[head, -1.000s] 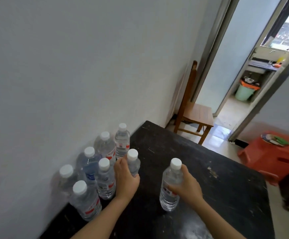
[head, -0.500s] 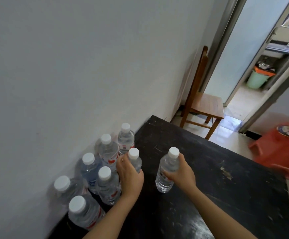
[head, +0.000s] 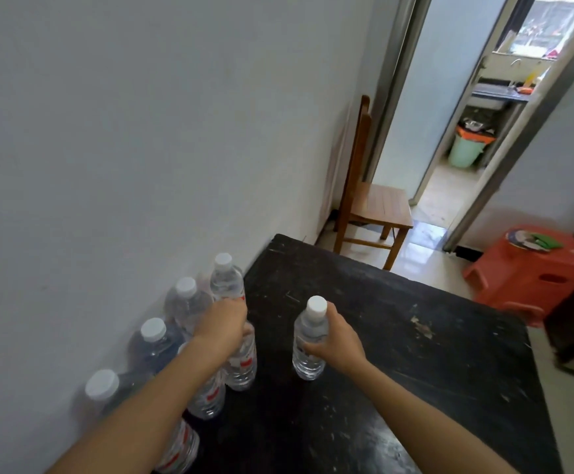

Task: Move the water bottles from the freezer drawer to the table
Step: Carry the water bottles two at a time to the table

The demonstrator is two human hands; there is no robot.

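Several clear water bottles with white caps (head: 185, 302) stand in a cluster against the wall on the black table (head: 398, 336). My left hand (head: 222, 328) wraps the top of one bottle (head: 243, 366) at the cluster's right edge, hiding its cap. My right hand (head: 335, 340) grips another bottle (head: 308, 340) by its side; it stands upright on the table, apart from the cluster. The freezer drawer is out of view.
A white wall runs along the table's left side. Beyond the table's far edge stand a wooden chair (head: 374, 203) and an orange plastic stool (head: 532, 271). An open doorway leads to a room with a green bin (head: 465, 148).
Both hands have carried their bottles further from me and left, towards the cluster. The left hand now covers its bottle's cap. The camera tilted up slightly.
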